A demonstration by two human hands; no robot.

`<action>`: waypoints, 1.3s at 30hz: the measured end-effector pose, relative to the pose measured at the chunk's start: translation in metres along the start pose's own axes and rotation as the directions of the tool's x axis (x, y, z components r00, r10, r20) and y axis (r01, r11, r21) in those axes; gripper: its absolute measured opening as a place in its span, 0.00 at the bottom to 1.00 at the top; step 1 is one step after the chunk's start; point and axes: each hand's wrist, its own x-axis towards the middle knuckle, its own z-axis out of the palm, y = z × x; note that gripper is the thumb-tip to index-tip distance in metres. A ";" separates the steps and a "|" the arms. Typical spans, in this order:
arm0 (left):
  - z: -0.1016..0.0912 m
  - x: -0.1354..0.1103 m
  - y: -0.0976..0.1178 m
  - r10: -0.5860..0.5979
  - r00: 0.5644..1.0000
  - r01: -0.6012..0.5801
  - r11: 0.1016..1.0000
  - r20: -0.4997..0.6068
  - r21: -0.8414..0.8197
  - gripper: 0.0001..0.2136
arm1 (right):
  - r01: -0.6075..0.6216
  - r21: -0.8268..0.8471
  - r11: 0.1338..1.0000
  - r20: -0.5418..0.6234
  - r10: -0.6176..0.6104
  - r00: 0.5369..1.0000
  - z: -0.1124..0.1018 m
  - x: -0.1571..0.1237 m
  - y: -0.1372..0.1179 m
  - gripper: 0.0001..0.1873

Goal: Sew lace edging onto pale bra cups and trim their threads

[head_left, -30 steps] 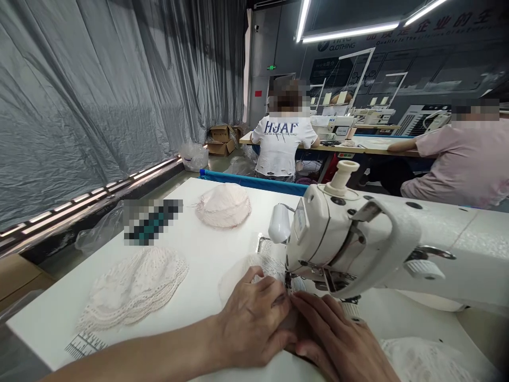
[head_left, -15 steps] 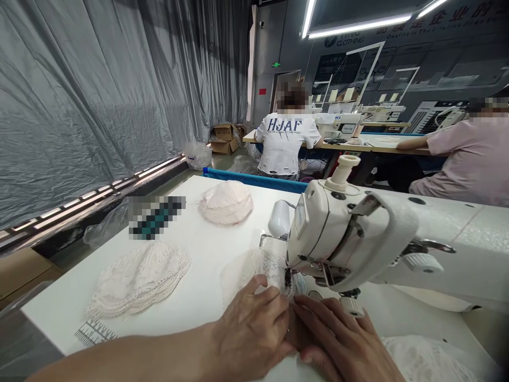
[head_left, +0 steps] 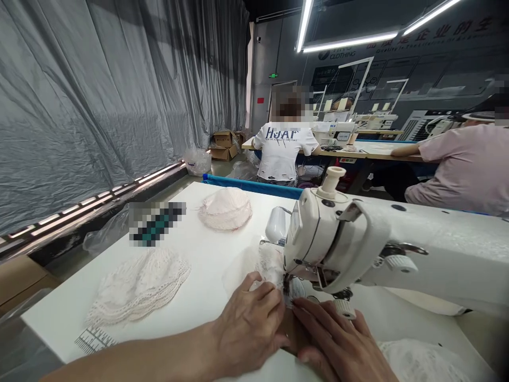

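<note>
White tubes [head_left: 350, 42] overhead; back wall [head_left: 294, 58] looks dim from here. Desk [head_left: 207, 260] bright, lace piece [head_left: 272, 262] washing pale against it. Sewing machine [head_left: 449, 233] glints. Heads [head_left: 291, 106] pixelated. Wide-angle stretch at edges, lower right corner dark.

Lace cloth [head_left: 270, 261] looks matt, sewing machine [head_left: 449, 252] glossy.

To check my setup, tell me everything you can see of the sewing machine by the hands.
The sewing machine stands upright, glossy white, apparently painted metal, its arm running off the right edge. A spool-shaped knob tops its head; a curved guard and ribbed dial face the camera. Its needle area, mostly hidden, is over pale lacy fabric near the left hand and right hand; whether either touches it is unclear.
</note>
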 end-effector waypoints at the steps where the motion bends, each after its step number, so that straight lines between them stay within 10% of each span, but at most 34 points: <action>1: 0.000 0.000 -0.001 -0.005 1.000 0.005 1.000 0.002 0.003 0.15 | -0.007 0.012 1.000 -0.004 0.007 1.000 0.000 0.000 0.000 0.23; 10: -0.003 -0.006 0.009 -0.119 0.988 0.140 0.963 -0.103 0.230 0.18 | -0.047 0.066 0.997 -0.006 0.048 0.999 0.004 0.000 0.002 0.18; 13: -0.007 -0.010 0.013 -0.073 0.989 0.089 0.989 -0.131 0.120 0.13 | -0.131 0.155 0.979 0.068 0.121 0.990 0.003 -0.001 0.002 0.15; 16: -0.017 -0.006 -0.004 -0.292 0.955 0.288 0.955 -0.050 -0.069 0.07 | -0.256 0.275 0.927 0.160 0.218 0.963 0.004 -0.003 -0.001 0.13; 20: -0.028 0.009 -0.040 -0.487 0.811 0.583 0.723 0.325 -0.371 0.16 | -0.382 0.393 0.837 0.226 0.315 0.922 0.003 -0.006 -0.012 0.18; 24: -0.038 0.009 -0.044 -0.476 0.794 0.607 0.607 0.378 -0.512 0.05 | -0.551 0.508 0.662 0.405 0.381 0.831 -0.010 0.013 -0.029 0.29; 29: -0.072 -0.027 -0.011 -0.475 0.768 0.629 0.440 0.429 -0.641 0.10 | -0.636 0.692 0.342 0.569 0.283 0.772 -0.032 0.053 -0.056 0.13; 35: -0.099 -0.071 0.039 -0.463 0.612 0.650 -0.167 0.641 -0.742 0.18 | -0.685 0.728 0.018 0.685 0.018 0.728 -0.074 0.043 -0.077 0.17; 39: -0.091 -0.089 0.066 -0.396 0.568 0.610 -0.386 0.721 -0.692 0.21 | -0.729 0.655 -0.200 0.714 -0.152 0.683 -0.097 0.022 -0.087 0.17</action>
